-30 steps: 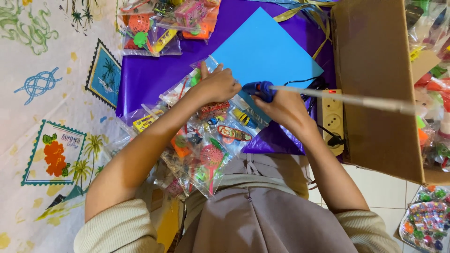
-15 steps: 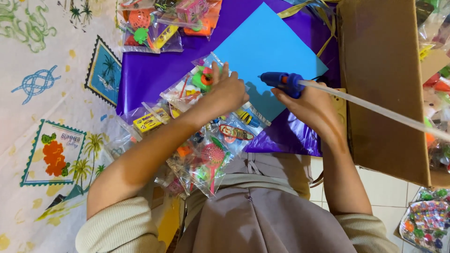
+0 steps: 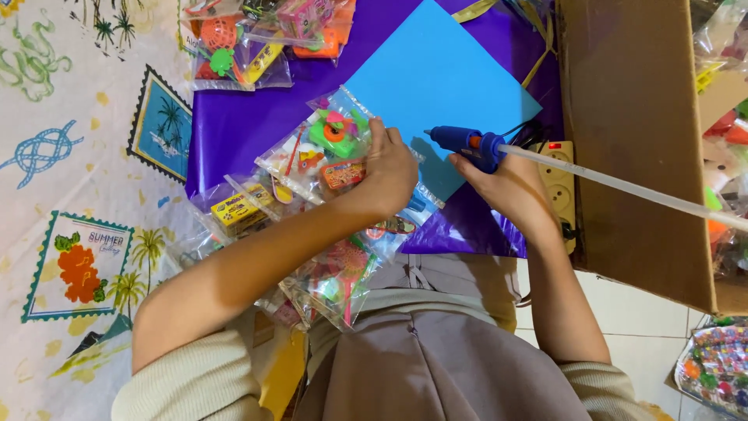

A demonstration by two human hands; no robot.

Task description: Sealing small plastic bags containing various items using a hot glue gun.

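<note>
My right hand [image 3: 510, 187] grips a blue glue gun [image 3: 467, 143] with a long clear glue stick [image 3: 623, 187] jutting right; its nozzle points left over a light blue sheet [image 3: 436, 86]. That sheet lies on purple wrapping paper [image 3: 249, 117]. My left hand [image 3: 389, 168] holds a clear plastic bag of small colourful toys [image 3: 327, 148] at the sheet's lower left edge. More such toy bags [image 3: 327, 273] lie under my left forearm and on my lap.
A large open cardboard box [image 3: 631, 132] stands at the right, with a power strip [image 3: 557, 175] beside it. More toy bags [image 3: 257, 35] lie at the top. A patterned cloth [image 3: 70, 156] covers the floor at left. Another bag of toys [image 3: 717, 366] sits at the bottom right.
My left hand lifted a toy bag up toward the blue sheet. My right hand moved the glue gun right and up, over the sheet.
</note>
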